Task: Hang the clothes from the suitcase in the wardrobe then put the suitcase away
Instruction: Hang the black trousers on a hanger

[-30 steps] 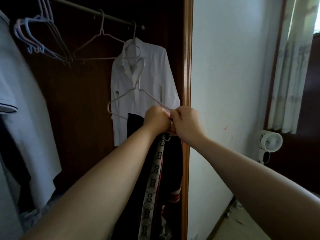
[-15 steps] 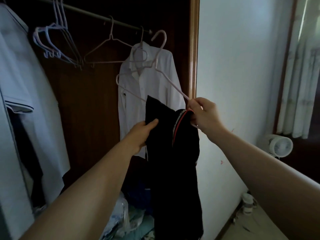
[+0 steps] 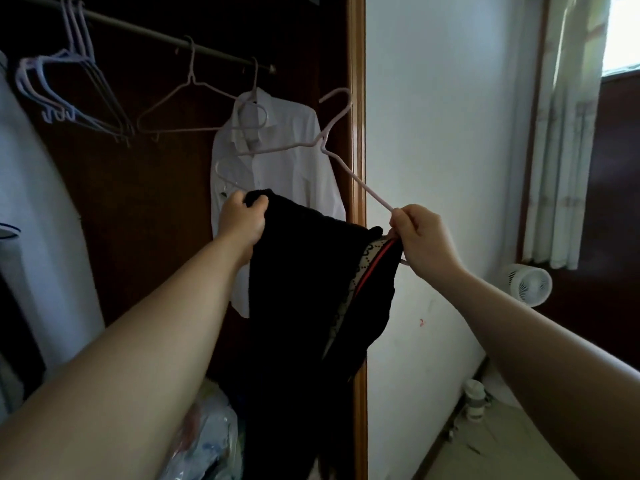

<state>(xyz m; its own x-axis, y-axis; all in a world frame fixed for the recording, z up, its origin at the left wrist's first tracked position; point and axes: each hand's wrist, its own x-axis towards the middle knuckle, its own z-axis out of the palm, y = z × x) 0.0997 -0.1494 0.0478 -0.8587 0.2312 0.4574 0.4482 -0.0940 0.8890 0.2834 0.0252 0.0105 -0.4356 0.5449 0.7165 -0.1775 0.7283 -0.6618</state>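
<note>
Head view: a black garment [image 3: 304, 271] being fitted onto a pink hanger [image 3: 356, 178] at the wardrobe.

At centre frame the left hand [image 3: 242, 220] grips a bunched corner of the garment. The right hand [image 3: 420, 237] pinches the hanger's lower end along with the garment's other edge, so the cloth sags between them in front of a white shirt [image 3: 287, 168]. The step appears to be seating the garment on the hanger. Next, the cloth needs evening out, then the hook needs lifting to the rail [image 3: 156, 33] at upper left, beside the shirt. The hanger is thin, smooth and rod-like. The garment is soft and limp, with a patterned band [image 3: 367, 268] and a red stripe. The suitcase is out of view.
</note>
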